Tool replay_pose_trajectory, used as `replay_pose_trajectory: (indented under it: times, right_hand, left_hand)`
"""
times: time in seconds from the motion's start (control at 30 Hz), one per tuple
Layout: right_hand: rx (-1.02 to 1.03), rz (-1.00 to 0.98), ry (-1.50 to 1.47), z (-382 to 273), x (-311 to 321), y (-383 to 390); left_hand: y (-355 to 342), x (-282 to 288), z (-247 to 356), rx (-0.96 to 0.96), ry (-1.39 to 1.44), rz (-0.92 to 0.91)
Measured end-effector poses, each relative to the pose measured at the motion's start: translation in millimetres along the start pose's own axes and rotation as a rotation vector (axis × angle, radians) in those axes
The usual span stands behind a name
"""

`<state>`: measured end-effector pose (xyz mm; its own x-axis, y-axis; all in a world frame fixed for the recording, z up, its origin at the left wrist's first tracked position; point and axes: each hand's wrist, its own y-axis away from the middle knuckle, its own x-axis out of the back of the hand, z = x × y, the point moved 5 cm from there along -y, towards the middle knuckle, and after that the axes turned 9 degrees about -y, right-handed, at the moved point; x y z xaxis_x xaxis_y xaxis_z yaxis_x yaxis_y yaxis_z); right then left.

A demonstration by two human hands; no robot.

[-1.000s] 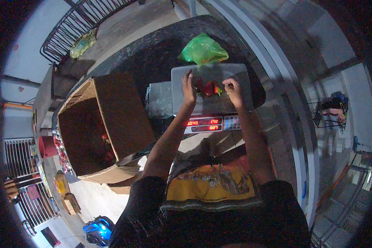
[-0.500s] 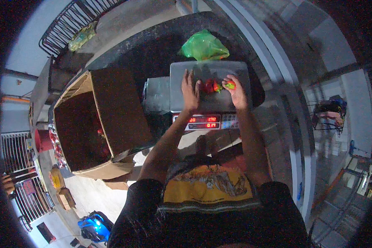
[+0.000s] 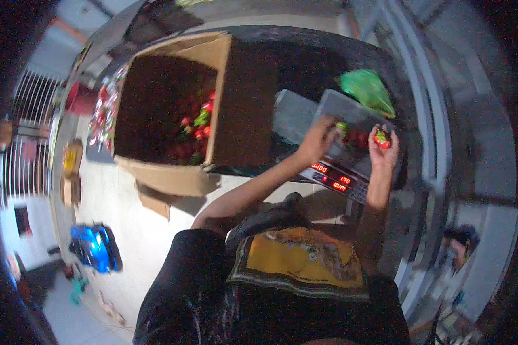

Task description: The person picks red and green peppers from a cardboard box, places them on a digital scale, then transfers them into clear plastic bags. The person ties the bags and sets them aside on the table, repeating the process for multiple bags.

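My right hand (image 3: 384, 150) holds a small red-and-green pepper (image 3: 383, 138) over the right part of the grey scale plate (image 3: 334, 100). My left hand (image 3: 321, 137) is at the plate's left, motion-blurred, its fingers near a greenish piece (image 3: 341, 126); I cannot tell if it grips it. More red peppers (image 3: 360, 135) lie between my hands. The scale's red display (image 3: 334, 177) glows below the plate. A green plastic bag (image 3: 365, 89) rests beyond it.
An open cardboard box (image 3: 221, 54) with several red and green peppers sits left on the dark table (image 3: 305, 49). A grey slab (image 3: 293, 109) lies beside the scale. Shiny packets (image 3: 102, 112) are left of the box. A blue object (image 3: 95, 247) stands lower left.
The view has swung left, bringing the box's inside into sight. My right hand has lifted a pepper. My left hand's fingers, earlier fairly straight, are now more bent beside the plate's peppers.
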<state>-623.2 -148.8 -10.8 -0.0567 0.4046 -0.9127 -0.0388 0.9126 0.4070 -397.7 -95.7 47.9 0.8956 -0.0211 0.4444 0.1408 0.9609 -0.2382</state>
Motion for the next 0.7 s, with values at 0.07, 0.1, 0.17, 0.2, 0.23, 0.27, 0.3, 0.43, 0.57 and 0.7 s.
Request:
replay_pose_trajectory:
  times: [0.07,0.1,0.17,0.2,0.23,0.27,0.3,0.43,0.57,0.7]
  right_hand:
    - [-0.029,-0.042,0.107,48,-51,16]
    - [-0.041,-0.153,0.184,78,-75,25]
    - [-0.132,-0.256,0.337,131,-102,24]
    - [-0.185,-0.297,0.431,163,-114,26]
    - [-0.233,-0.339,0.521,195,-126,31]
    - [-0.279,-0.414,0.584,219,-139,38]
    - [-0.327,-0.489,0.64,242,-149,45]
    - [-0.226,-0.638,1.02,322,-171,87]
    - [-0.118,-0.741,1.188,407,-145,101]
    - [0.566,-0.945,1.552,436,-97,91]
  left_hand:
    - [23,27,27,-0.068,0.103,-0.165]
    - [37,45,42,-0.141,0.133,-0.235]
    - [57,90,61,-0.158,0.163,-0.271]
    - [66,117,71,-0.2,0.134,-0.259]
    - [77,148,79,-0.243,0.104,-0.251]
    - [85,178,79,-0.227,0.065,-0.204]
    - [92,209,77,-0.207,0.023,-0.159]
    - [98,342,27,0.062,-0.157,0.183]
    - [73,428,-125,0.372,-0.198,0.213]
    - [36,388,-194,0.351,-0.169,-0.171]
